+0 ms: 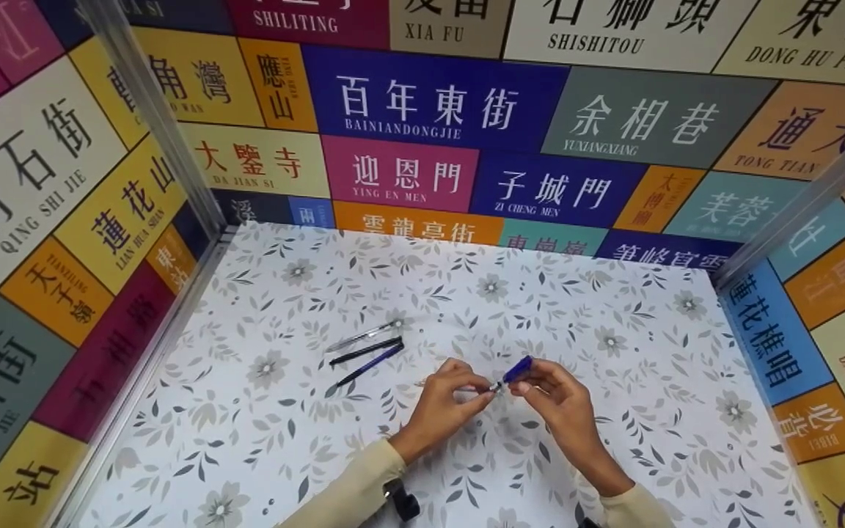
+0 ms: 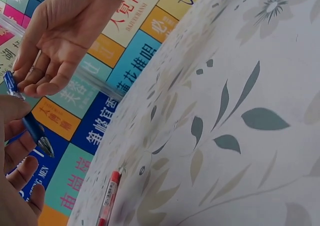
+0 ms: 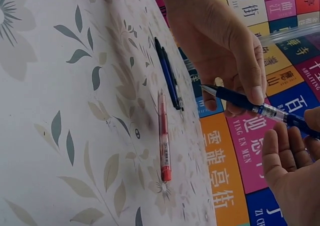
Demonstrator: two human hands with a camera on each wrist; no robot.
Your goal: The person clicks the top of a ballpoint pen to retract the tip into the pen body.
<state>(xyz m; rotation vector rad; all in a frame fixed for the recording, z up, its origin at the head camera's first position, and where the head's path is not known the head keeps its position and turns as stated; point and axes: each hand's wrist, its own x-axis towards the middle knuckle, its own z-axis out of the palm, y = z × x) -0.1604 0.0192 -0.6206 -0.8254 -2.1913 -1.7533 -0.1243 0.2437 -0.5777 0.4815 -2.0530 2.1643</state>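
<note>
Fingers [image 1: 471, 380] of two hands [image 1: 443, 402] [image 1: 565, 402] on one pen [image 3: 234, 99]

Beneath Chinese characters, “BAINIANDONGJIE” is printed on a dark-blue rectangular far-wall panel [image 1: 433, 101], “QING SHI JIE” on a white rectangular left-wall panel [image 1: 32, 174].

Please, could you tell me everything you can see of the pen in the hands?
The pen has a pointed, metal-looking tip, a dark blue grip, a clear, plastic-looking middle and a blue rear end. It is slanted above the table, tip toward the person's left. The left hand pinches it; the right hand holds the rear end.
</note>
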